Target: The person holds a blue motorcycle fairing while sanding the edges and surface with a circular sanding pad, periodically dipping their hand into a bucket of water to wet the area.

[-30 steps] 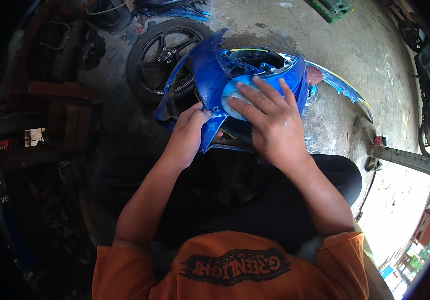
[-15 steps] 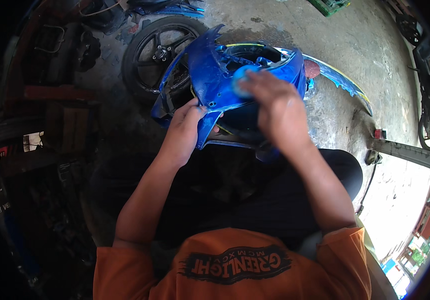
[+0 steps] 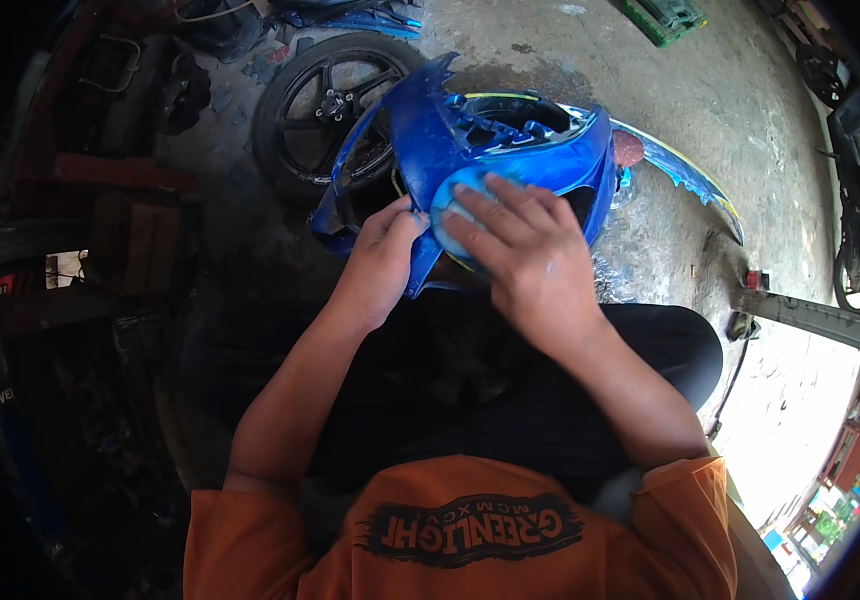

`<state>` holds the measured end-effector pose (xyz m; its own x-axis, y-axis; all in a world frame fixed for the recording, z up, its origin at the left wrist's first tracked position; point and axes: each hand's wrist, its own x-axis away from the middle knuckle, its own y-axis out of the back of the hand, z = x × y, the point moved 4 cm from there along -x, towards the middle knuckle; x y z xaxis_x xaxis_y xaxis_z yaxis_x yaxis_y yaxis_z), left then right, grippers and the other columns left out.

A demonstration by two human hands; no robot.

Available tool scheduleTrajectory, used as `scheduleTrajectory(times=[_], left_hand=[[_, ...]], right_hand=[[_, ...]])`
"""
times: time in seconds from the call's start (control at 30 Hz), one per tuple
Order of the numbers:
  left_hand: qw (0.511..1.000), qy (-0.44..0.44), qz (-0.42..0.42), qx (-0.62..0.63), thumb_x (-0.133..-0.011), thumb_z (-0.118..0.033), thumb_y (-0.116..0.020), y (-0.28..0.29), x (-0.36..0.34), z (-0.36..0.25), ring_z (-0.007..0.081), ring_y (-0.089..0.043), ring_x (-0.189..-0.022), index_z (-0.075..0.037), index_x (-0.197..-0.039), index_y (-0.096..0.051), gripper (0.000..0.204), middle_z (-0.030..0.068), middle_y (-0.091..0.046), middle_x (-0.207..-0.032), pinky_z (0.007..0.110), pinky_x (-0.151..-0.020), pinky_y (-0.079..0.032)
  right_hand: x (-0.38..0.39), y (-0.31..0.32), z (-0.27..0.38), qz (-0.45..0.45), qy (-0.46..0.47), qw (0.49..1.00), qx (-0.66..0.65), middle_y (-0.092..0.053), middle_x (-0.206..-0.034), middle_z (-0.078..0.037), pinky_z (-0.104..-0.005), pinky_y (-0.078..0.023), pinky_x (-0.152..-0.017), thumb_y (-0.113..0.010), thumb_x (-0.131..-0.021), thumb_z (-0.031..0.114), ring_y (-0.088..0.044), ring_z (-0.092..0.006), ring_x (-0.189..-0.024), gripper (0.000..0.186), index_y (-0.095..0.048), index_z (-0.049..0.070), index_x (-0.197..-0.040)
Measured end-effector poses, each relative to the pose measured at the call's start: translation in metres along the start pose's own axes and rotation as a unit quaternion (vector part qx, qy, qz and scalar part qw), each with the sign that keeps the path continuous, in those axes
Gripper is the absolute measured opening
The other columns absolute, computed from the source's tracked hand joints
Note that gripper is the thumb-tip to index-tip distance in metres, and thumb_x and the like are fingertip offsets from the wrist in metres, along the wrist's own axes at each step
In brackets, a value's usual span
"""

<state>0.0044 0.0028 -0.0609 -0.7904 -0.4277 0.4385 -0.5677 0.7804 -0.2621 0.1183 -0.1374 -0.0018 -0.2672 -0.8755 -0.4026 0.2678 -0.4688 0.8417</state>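
A glossy blue plastic fairing (image 3: 423,125) with jagged edges and openings sits in front of me, above my crossed legs. My left hand (image 3: 380,255) is closed around the lower left part of the fairing, its thumb on the front near a narrow tab. My right hand (image 3: 535,270) holds a round light blue pad (image 3: 448,192) flat against the fairing, fingers curved over it and partly blurred, just right of my left thumb. Behind the fairing at the right are a long blue and white panel (image 3: 695,185) with a yellow stripe and a round reddish disc (image 3: 628,148).
A black spoked wheel (image 3: 290,120) lies at the back left, near dark blue broken parts (image 3: 370,22). A green crate (image 3: 665,18) is at the back, on concrete (image 3: 750,120). A grey metal beam (image 3: 810,320) and motorbike parts line the right; dark clutter fills the left.
My right hand and pad went up and right across the fairing, then came back down and left, closer to my left thumb. The fairing shifted slightly; my left hand keeps its hold.
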Motion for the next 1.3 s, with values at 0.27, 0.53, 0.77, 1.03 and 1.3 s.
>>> scheduleTrajectory(times=[0.27,0.53,0.77,1.03,1.3], left_hand=[[1.0,-0.014,-0.009,0.007,-0.105,-0.02,-0.042,-0.006,0.002,-0.002,0.0191,-0.071,-0.093,0.007,-0.14,-0.058,0.047,0.015,-0.074,-0.113,0.033,-0.09,-0.058],[0.999,-0.023,0.008,-0.042,-0.105,-0.021,-0.041,0.004,-0.004,0.007,0.0171,-0.071,-0.092,0.004,-0.142,-0.058,0.047,0.0151,-0.074,-0.115,0.031,-0.082,-0.058],[0.997,-0.004,0.003,-0.076,-0.108,-0.022,-0.041,0.001,0.002,-0.007,0.0153,-0.071,-0.089,0.002,-0.143,-0.057,0.045,0.0138,-0.074,-0.115,0.028,-0.068,-0.056],[0.994,-0.038,-0.041,-0.093,-0.11,-0.021,-0.048,0.002,0.006,-0.006,0.0161,-0.072,-0.087,0.003,-0.144,-0.055,0.041,0.013,-0.073,-0.11,0.028,-0.074,-0.057],[0.99,-0.094,-0.02,-0.101,-0.112,-0.02,-0.053,0.005,0.005,0.003,0.0107,-0.064,-0.069,0.002,-0.132,-0.056,0.03,0.0075,-0.067,-0.091,0.027,-0.063,-0.052]], right_hand=[[0.0,0.006,0.004,-0.003,0.02,1.0,0.009,-0.074,-0.135,-0.009,-0.0492,-0.049,-0.108,-0.068,-0.077,0.002,-0.065,-0.0322,-0.132,0.045,-0.078,0.014,-0.12],[-0.002,0.007,-0.006,-0.02,-0.018,0.999,0.021,-0.073,-0.136,-0.01,-0.0506,-0.05,-0.105,-0.064,-0.083,0.001,-0.067,-0.0355,-0.129,0.043,-0.076,0.013,-0.122],[0.004,0.001,-0.071,-0.053,-0.151,0.985,0.065,-0.076,-0.127,-0.013,-0.0487,-0.054,-0.099,-0.058,-0.083,-0.005,-0.07,-0.0345,-0.119,0.043,-0.077,0.01,-0.118],[0.0,-0.002,-0.035,-0.042,-0.06,0.997,0.001,-0.075,-0.132,-0.014,-0.0471,-0.053,-0.105,-0.055,-0.079,-0.012,-0.068,-0.0361,-0.126,0.052,-0.076,0.009,-0.121],[0.004,0.008,-0.098,-0.053,-0.332,0.942,0.009,-0.076,-0.11,-0.026,-0.051,-0.058,-0.089,-0.058,-0.097,0.002,-0.074,-0.0435,-0.103,0.031,-0.076,0.006,-0.122]])
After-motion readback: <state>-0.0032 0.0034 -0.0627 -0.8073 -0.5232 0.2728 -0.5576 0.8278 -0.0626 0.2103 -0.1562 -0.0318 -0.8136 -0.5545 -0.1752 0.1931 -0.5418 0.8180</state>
